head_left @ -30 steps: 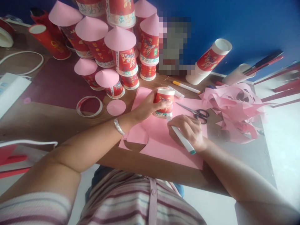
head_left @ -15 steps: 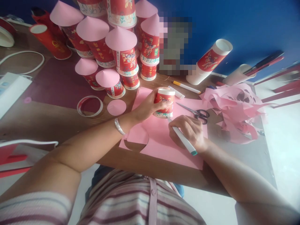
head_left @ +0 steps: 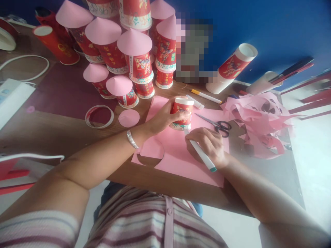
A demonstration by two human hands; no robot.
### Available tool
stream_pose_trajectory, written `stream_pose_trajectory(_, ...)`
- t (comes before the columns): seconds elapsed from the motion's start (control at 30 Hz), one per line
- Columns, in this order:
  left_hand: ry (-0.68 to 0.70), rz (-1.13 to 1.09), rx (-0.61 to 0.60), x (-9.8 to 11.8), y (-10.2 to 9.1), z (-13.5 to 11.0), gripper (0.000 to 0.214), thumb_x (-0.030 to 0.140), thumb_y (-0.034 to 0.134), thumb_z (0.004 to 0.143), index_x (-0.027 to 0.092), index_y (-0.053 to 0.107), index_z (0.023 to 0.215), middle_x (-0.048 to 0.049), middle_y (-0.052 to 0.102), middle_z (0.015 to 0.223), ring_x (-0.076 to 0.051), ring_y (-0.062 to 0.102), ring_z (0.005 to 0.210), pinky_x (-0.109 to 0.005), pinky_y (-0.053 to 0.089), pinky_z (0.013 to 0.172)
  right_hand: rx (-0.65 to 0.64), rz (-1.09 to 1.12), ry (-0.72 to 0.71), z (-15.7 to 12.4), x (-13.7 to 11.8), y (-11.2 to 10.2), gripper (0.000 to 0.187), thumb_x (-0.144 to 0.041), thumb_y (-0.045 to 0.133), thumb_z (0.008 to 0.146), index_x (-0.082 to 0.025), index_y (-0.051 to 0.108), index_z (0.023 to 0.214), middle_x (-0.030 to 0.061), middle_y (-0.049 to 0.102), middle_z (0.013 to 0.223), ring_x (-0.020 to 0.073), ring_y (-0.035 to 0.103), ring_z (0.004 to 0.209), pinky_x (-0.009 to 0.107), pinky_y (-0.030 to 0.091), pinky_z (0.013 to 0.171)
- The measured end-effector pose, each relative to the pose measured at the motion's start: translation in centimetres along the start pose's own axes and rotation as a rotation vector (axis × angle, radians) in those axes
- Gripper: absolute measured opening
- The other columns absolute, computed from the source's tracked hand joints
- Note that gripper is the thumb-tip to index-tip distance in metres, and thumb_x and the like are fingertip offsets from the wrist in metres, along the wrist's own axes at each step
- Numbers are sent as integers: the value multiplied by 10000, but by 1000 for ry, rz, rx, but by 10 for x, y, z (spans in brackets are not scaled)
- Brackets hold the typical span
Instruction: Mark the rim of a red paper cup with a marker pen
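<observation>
My left hand [head_left: 169, 115] is wrapped round a red paper cup [head_left: 183, 110] with a white rim and a white band low down that bears green drawn marks. In my right hand [head_left: 208, 144] is a white marker with a green end [head_left: 203, 156]. Its tip is at the cup's lower band; whether it touches cannot be made out. Beneath both hands lies a pink paper sheet [head_left: 178, 162] with a round cut-out at its left. Black-handled scissors [head_left: 221, 128] rest on the sheet, right of the cup.
Stacked red cups with pink paper cones [head_left: 134, 43] stand at the back left. A pink disc [head_left: 128, 118] and a cardboard ring [head_left: 99, 116] lie left of my hand. Pink paper scraps [head_left: 261, 120] are heaped at right. Behind are a yellow-capped marker [head_left: 206, 96] and a tall tube [head_left: 231, 69].
My right hand and the marker have shifted very slightly left along the cup's lower band. The left hand still holds the cup in nearly the same place.
</observation>
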State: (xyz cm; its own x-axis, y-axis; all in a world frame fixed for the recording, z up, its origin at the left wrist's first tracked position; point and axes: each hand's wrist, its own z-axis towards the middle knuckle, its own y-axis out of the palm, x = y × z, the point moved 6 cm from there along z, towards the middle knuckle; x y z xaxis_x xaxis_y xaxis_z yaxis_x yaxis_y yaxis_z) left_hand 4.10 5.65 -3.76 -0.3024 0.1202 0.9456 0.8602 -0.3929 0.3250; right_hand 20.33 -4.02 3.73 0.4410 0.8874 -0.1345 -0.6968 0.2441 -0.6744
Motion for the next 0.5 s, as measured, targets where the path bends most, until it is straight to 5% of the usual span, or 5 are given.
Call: stream_pose_trajectory(0.5, 23, 22, -11, 2, 1, 1, 672, 582, 1003, 918, 227, 691, 1395, -105, 767, 1322, -288, 744, 1240, -448, 628, 1056, -67, -11, -2, 3, -4, 1, 280, -19, 641, 1070, -252, 648, 1225, -6, 764, 925, 165, 722, 716, 297, 592, 633)
